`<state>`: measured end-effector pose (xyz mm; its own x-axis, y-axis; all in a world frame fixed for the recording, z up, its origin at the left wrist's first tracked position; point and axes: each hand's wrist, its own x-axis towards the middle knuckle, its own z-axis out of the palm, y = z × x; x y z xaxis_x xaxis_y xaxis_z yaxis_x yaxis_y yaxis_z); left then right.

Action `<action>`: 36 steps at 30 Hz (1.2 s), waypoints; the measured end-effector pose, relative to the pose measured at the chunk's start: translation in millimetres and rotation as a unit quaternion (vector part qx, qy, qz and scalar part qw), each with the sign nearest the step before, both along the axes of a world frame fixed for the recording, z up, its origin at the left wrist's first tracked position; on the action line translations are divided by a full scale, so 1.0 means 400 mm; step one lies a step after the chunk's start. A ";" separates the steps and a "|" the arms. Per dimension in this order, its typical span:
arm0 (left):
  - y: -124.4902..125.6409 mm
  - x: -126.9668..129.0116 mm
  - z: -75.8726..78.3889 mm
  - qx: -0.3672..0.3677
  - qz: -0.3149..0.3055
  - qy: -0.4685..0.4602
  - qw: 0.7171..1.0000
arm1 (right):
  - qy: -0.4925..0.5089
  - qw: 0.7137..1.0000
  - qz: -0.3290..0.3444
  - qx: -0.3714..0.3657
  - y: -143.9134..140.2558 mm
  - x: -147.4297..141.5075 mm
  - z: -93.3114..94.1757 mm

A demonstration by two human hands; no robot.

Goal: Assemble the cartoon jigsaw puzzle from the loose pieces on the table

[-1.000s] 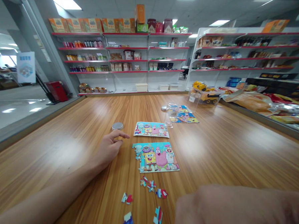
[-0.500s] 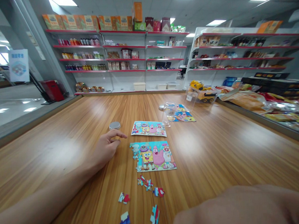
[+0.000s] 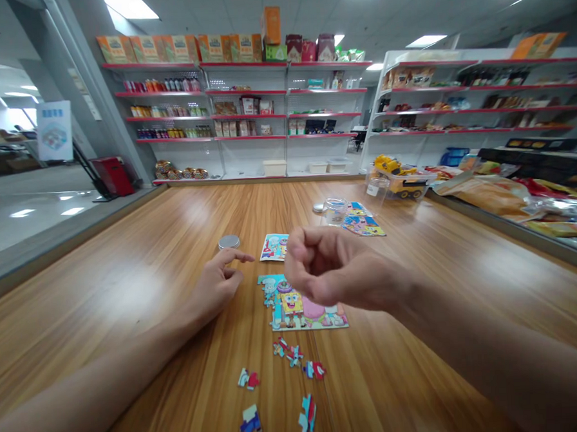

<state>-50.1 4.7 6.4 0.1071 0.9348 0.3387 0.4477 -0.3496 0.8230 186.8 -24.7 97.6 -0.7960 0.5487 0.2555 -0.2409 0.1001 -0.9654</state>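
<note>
My left hand (image 3: 220, 281) lies on the wooden table, index finger stretched out and thumb apart, holding nothing. It is just left of the jigsaw puzzle (image 3: 287, 320) and the picture card (image 3: 271, 248). My right hand (image 3: 337, 265) hangs over the puzzle with fingers curled toward the thumb, hiding much of the card and the puzzle's upper right. Whether it pinches anything is hidden. The puzzle's left edge is ragged. Nearer me are several loose pieces, among them a blue-and-cream piece (image 3: 251, 421), a red-and-white piece (image 3: 248, 378) and a long piece (image 3: 307, 414).
A round metal lid (image 3: 228, 242) lies beyond my left hand. Further back stand a clear jar (image 3: 336, 211), another puzzle (image 3: 364, 225) and a clear box of yellow toy vehicles (image 3: 400, 183). Packaged goods (image 3: 549, 205) line the right side; stocked shelves (image 3: 245, 118) stand behind.
My right hand has come up from the lower right corner to above the puzzle, covering part of it. The left hand rests in place. The view has shifted slightly.
</note>
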 end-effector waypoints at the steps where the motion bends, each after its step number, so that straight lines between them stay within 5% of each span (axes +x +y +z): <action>1: 0.000 0.001 -0.001 0.024 -0.011 0.016 1.000 | 0.005 0.999 -0.025 -0.020 0.032 -0.009 -0.018; 5: -0.010 0.004 -0.004 0.163 -0.083 0.087 0.979 | -0.033 0.974 -0.222 -0.024 0.134 -0.019 -0.130; 8: -0.048 0.019 0.009 0.233 -0.202 0.122 0.943 | -0.087 0.947 -0.307 0.034 0.164 -0.014 -0.195; 12: -0.124 0.063 0.041 0.207 -0.374 0.233 0.873 | -0.132 0.937 -0.308 0.094 0.165 -0.012 -0.222; 22: -0.229 0.135 0.097 0.203 -0.402 0.428 0.784 | -0.207 0.939 -0.258 0.100 0.156 -0.016 -0.214; 25: -0.219 0.130 0.091 0.205 -0.403 0.422 0.786 | -0.210 0.937 -0.258 0.105 0.154 -0.016 -0.211; 31: -0.142 0.092 0.051 0.180 -0.371 0.357 0.838 | -0.205 0.939 -0.251 0.115 0.154 -0.019 -0.212; 36: -0.109 0.062 0.061 0.144 -0.436 0.301 0.836 | -0.211 0.940 -0.243 0.116 0.155 -0.018 -0.209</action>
